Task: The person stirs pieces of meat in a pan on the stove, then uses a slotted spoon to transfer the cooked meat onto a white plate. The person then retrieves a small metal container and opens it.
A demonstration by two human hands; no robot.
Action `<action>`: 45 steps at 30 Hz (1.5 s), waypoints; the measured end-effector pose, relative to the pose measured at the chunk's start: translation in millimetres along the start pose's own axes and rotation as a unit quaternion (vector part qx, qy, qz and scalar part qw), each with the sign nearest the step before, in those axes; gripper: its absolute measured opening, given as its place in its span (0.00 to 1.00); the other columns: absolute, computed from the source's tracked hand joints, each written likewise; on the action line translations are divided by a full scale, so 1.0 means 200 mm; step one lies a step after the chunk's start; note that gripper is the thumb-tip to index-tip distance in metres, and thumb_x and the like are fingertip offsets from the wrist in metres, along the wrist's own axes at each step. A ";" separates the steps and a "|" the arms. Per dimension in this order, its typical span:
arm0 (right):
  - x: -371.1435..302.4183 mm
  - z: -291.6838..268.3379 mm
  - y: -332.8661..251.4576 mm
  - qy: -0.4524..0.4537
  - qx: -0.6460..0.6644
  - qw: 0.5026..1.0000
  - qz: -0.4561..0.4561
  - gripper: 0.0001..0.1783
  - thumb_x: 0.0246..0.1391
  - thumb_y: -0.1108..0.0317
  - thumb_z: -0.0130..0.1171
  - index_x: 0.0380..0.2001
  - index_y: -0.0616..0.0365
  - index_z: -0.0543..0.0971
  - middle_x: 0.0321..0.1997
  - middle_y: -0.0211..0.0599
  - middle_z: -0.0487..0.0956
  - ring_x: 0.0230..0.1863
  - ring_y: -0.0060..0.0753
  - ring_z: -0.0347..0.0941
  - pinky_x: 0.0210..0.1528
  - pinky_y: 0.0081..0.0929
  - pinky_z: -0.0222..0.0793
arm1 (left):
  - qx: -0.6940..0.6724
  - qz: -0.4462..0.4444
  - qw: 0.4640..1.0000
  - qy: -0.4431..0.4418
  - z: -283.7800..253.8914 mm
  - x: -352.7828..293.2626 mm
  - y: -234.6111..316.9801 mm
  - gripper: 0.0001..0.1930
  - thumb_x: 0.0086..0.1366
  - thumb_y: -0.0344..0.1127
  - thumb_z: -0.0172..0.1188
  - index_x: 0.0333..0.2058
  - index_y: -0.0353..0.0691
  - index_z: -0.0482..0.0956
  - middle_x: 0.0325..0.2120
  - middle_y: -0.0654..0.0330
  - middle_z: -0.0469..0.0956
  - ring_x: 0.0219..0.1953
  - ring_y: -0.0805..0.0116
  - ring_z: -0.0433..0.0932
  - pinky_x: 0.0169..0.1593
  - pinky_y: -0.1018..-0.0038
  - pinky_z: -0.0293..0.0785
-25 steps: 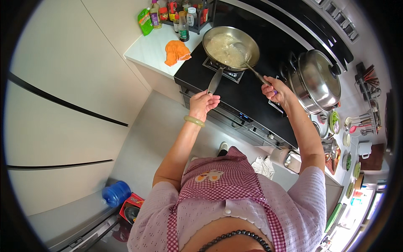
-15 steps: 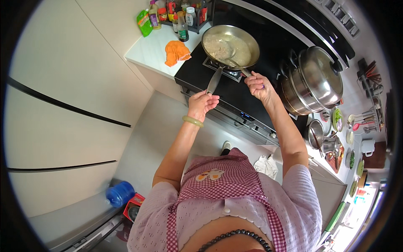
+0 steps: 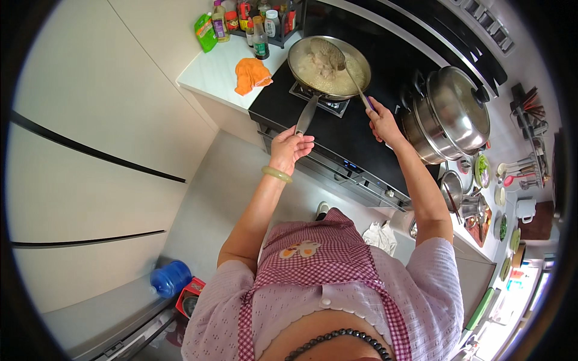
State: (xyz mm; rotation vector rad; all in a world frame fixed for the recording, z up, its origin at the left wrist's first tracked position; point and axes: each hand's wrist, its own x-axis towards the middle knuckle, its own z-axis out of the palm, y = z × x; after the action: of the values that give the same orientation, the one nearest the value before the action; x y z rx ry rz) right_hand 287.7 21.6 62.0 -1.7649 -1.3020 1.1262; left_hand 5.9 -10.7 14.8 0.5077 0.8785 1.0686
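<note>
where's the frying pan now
In the head view, the frying pan is upper middle on the black stove, its handle in the left hand, an orange cloth to its left and a steel pot to its right.

My left hand (image 3: 291,148) pinches the end of the handle (image 3: 307,115); the pan (image 3: 359,55) sits beyond it, holding pale, bubbling food (image 3: 320,73). My right hand (image 3: 383,123) grips a scoop (image 3: 354,81), its head over the pan. Right of that hand stands a pot (image 3: 459,105); ahead-left of my left, a cloth (image 3: 251,76).
</note>
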 end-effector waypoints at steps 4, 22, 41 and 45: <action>0.12 -0.03 0.01 0.056 -0.063 0.996 -0.036 0.29 0.62 0.60 0.48 0.65 0.47 0.59 0.18 0.33 0.68 0.10 0.23 0.61 0.09 0.24 0.57 | 0.005 -0.009 1.000 -0.015 -0.02 0.01 0.01 0.12 0.64 0.26 0.52 0.46 0.31 0.70 0.32 0.47 0.80 0.30 0.65 0.81 0.33 0.75 0.81; 0.28 -0.10 0.12 -0.220 0.537 0.765 0.280 0.16 0.64 0.60 0.44 0.46 0.62 0.66 0.20 0.26 0.61 0.13 0.10 0.56 0.09 0.08 0.47 | 0.031 -0.008 0.999 -0.012 -0.01 0.03 0.01 0.14 0.64 0.26 0.52 0.48 0.32 0.72 0.31 0.50 0.80 0.29 0.67 0.81 0.32 0.76 0.81; -0.11 -0.07 -0.01 -0.050 0.144 0.988 0.032 0.31 0.64 0.58 0.47 0.67 0.45 0.53 0.18 0.27 0.65 0.09 0.16 0.54 0.08 0.15 0.49 | 0.025 -0.012 0.999 -0.024 -0.04 0.03 0.00 0.13 0.64 0.27 0.52 0.47 0.32 0.72 0.32 0.50 0.80 0.30 0.67 0.81 0.34 0.76 0.81; -0.19 -0.18 -0.06 -0.085 0.155 0.983 0.048 0.31 0.64 0.59 0.47 0.67 0.48 0.53 0.18 0.28 0.65 0.09 0.15 0.54 0.07 0.16 0.50 | 0.012 -0.012 0.999 -0.036 -0.04 0.04 0.00 0.20 0.64 0.26 0.53 0.53 0.27 0.62 0.34 0.44 0.80 0.30 0.66 0.81 0.34 0.76 0.81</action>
State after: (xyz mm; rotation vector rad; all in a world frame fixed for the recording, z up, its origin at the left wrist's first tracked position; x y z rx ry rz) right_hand 310.5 -12.2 97.5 -1.5417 -1.0757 1.4745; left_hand -0.1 -4.4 7.2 0.5508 0.8331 1.0135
